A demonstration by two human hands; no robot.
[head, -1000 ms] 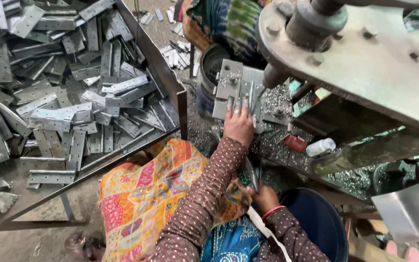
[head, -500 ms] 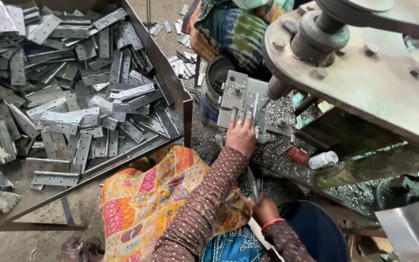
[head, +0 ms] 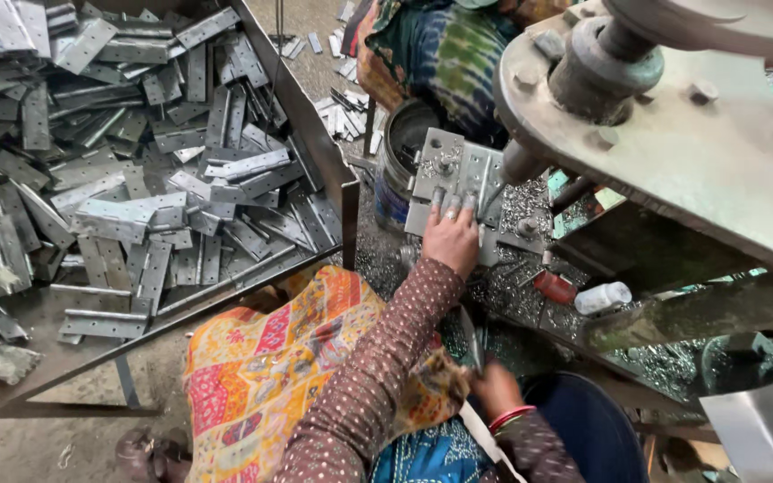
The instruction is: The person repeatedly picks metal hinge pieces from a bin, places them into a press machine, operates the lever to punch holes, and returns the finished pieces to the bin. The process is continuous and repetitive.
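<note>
Under the press head, on the die block, the left hand lies palm-down with fingers extended flat, pressing a grey metal hinge plate against the fixture — not clenched, not pinching, simply holding the piece down. Lower in view, the right hand sits close to the lap, closed loosely about a thin dark strip or tool; what exactly it grips cannot be told. Swarf covers the bed around the block. To the left, well apart, a steel tray holds a heap of like hinge plates. A red piece and a small white bottle lie just beside the bed's edge. Judgement: seating should be done with the plate square against its stops, and the fingertips — now resting directly beneath the ram line — kept to the plate's near edge.
</note>
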